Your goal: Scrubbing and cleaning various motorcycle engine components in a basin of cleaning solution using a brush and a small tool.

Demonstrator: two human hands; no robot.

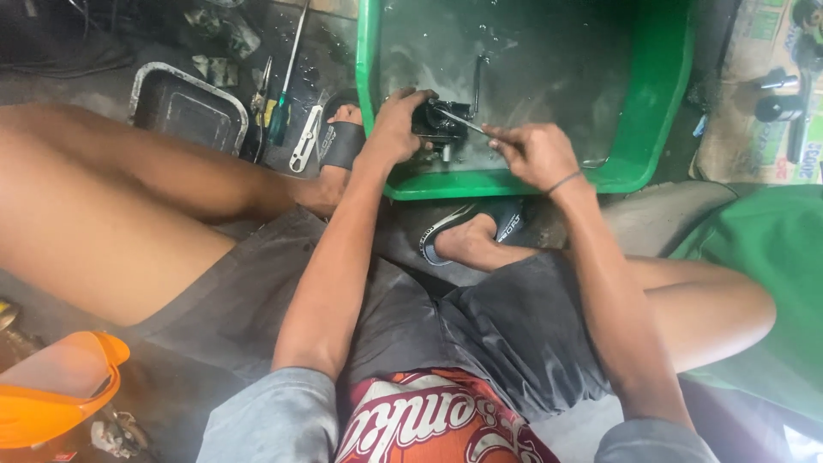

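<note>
Two hands meet over the near edge of a green tub [660,103], and the black part [439,122] sits between them. The left hand [396,127] is curled over the part from the tub's left wall, fingers wrapped round its top and near side, holding it just above the wet tub floor. The right hand [530,153] is closed in a pinch on a thin metal rod [459,122], which may be a pick or a small driver; its type cannot be told. The rod's long axis runs from the right hand up and leftward, and its tip touches the part's top face. So the part lies left of the right hand and directly under the left, which is the nearer of the two.

Both forearms reach forward to the tub from the person's lap. Just outside the tub's near wall, two sandalled feet rest on the floor, one at its left corner and one below its middle. Further left of the tub lie a wrench [305,139], a screwdriver [286,81] and a grey tray [187,107]. Well back from the tub, at the lower left, stands an orange container [51,403].
</note>
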